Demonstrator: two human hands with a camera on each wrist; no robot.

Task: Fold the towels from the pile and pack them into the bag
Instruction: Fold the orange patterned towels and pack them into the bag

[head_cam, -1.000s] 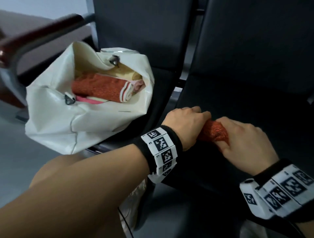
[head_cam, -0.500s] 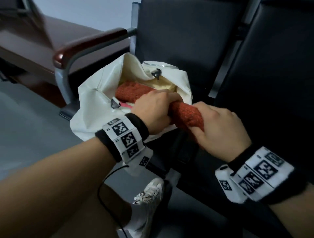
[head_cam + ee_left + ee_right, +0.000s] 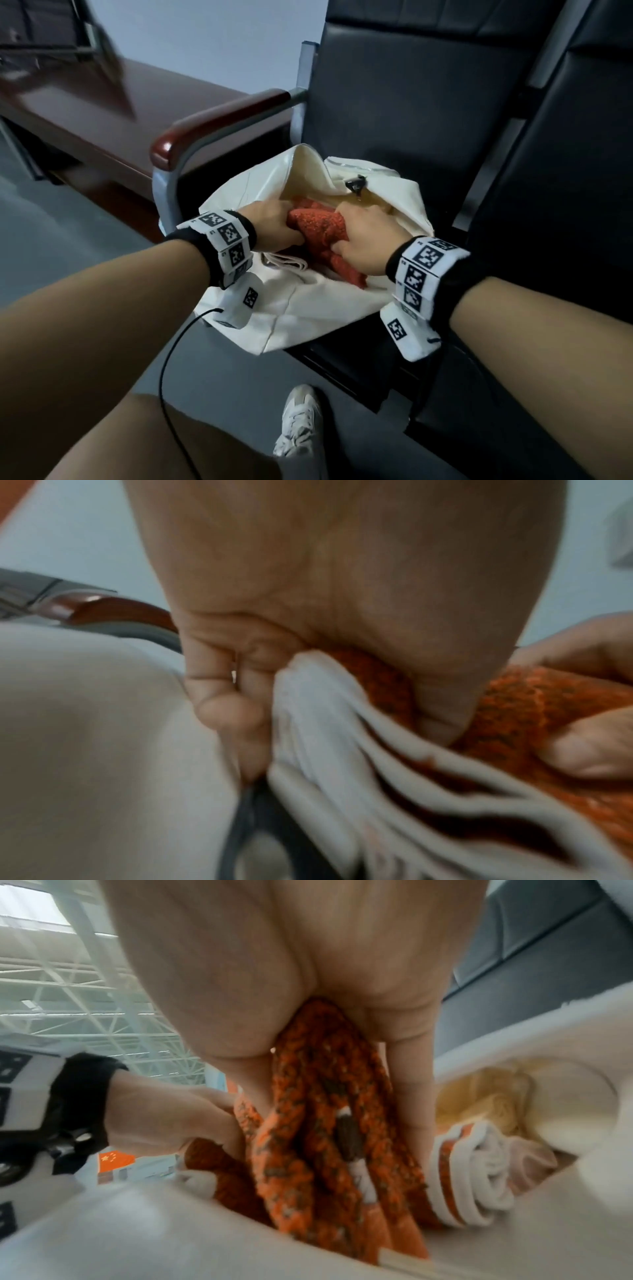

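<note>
head: folded towel (image 3: 322, 228) gripped at both ends by left hand (image 3: 274, 226) and right hand (image 3: 368, 240), at bag (image 3: 291, 308) mouth | left wrist: fingers curled on soft edge | right wrist: layers pinched; judged light, limp, best held across the fold.
</note>
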